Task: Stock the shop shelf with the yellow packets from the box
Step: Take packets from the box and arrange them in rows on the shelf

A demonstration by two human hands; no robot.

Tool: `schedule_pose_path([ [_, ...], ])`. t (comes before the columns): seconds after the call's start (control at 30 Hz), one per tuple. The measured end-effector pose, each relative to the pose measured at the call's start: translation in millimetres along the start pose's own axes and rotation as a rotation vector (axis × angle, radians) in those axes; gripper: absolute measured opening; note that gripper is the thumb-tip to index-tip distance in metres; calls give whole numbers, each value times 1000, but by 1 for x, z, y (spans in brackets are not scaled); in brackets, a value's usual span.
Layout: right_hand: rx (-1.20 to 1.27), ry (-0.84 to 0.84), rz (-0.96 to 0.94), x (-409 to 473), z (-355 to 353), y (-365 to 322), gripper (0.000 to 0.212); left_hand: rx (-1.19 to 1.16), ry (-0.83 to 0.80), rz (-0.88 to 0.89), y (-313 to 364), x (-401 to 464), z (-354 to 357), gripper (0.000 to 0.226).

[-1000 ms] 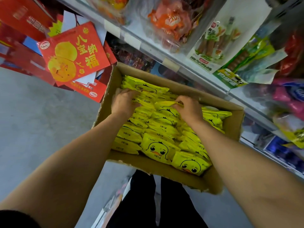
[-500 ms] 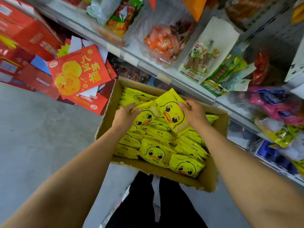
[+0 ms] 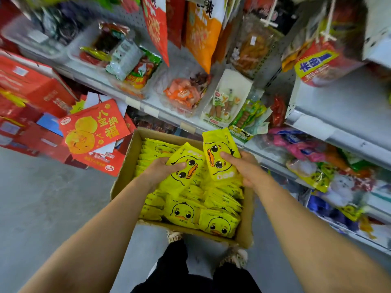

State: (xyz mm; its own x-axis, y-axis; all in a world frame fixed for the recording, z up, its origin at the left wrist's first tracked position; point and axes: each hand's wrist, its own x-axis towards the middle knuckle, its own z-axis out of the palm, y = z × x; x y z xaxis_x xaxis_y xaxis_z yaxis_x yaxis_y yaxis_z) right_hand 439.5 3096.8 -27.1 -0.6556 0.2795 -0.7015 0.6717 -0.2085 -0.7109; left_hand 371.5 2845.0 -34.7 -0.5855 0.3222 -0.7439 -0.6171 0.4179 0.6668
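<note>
Brown cardboard box [image 3: 124, 166], frame centre: rows of glossy yellow duck-face packets [image 3: 218, 223]. Left hand [image 3: 160, 171] and right hand [image 3: 245, 168] each grip one raised packet, fingers curled.

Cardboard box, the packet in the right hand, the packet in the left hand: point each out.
cardboard box [image 3: 129, 163], head view, left wall.
right-hand packet [image 3: 219, 149], head view, duck's face.
left-hand packet [image 3: 188, 166], head view, duck's face.

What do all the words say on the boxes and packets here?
"八宝纳福": on the red gift box left of the cardboard box.
"CAOK" or something close, too blurred to be sure: top edge of the yellow packet in the right hand.
Shelf price tags and the other snack bags: too small or blurred to read.
</note>
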Motion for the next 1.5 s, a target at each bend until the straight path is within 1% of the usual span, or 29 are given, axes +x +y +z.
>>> schedule_pose_path([
  [0.03, 6, -17, 2, -6, -7, -6, 53, -34, -14, 13, 7, -6, 5, 41],
  [0.07, 9, -32, -4, -12, -14, -11, 60, -35, -12, 40, 11, -8, 11, 34],
  [0.1, 21, -46, -13, -18, -23, -16, 60, -10, 12, 63, 19, -13, 19, 31],
  [0.23, 87, -68, -110, -45, -67, -36, 36, 7, 50, 187, 48, -29, 53, 34],
  [0.33, 125, -114, -210, -70, -107, -52, 28, -37, 39, 281, 75, -50, 93, 35],
  [0.4, 121, -118, -281, -90, -139, -62, 25, -72, 44, 330, 89, -65, 126, 35],
  [0.47, 103, -104, -353, -110, -175, -71, 28, -91, 37, 368, 102, -81, 161, 35],
  [0.57, 96, -86, -451, -141, -232, -84, 26, -64, 21, 451, 126, -104, 217, 27],
  [0.63, 113, -67, -514, -160, -269, -92, 26, 0, 50, 497, 145, -118, 251, 33],
  [0.7, 125, -55, -590, -177, -305, -99, 21, 82, 73, 546, 164, -129, 284, 39],
  [0.73, 128, -37, -625, -185, -323, -103, 20, 110, 76, 564, 173, -136, 300, 36],
  [0.83, 166, 8, -708, -209, -373, -113, 30, 156, 50, 608, 200, -152, 345, 28],
  [0.97, 231, 20, -791, -233, -430, -127, 22, 291, 19, 668, 241, -171, 392, 23],
  [1.1, 283, 69, -856, -244, -477, -139, 21, 422, -8, 712, 290, -181, 431, 35],
  [1.2, 269, 99, -857, -246, -511, -148, 26, 561, -46, 754, 332, -178, 460, 27],
  [1.23, 255, 113, -857, -246, -521, -152, 29, 627, -42, 760, 347, -176, 468, 32],
  [1.27, 243, 130, -858, -246, -531, -156, 32, 693, -49, 759, 363, -172, 475, 46],
  [1.33, 216, 175, -868, -244, -547, -163, 36, 832, -38, 775, 393, -164, 489, 96],
  [1.37, 205, 196, -877, -243, -554, -167, 39, 895, -21, 782, 407, -159, 495, 112],
  [1.4, 201, 213, -882, -242, -561, -172, 45, 951, -15, 783, 420, -155, 502, 114],
  [1.43, 201, 226, -882, -240, -566, -177, 49, 1004, -3, 792, 433, -150, 507, 108],
  [1.5, 198, 239, -880, -236, -576, -188, 49, 1144, 14, 817, 455, -141, 514, 96],
])
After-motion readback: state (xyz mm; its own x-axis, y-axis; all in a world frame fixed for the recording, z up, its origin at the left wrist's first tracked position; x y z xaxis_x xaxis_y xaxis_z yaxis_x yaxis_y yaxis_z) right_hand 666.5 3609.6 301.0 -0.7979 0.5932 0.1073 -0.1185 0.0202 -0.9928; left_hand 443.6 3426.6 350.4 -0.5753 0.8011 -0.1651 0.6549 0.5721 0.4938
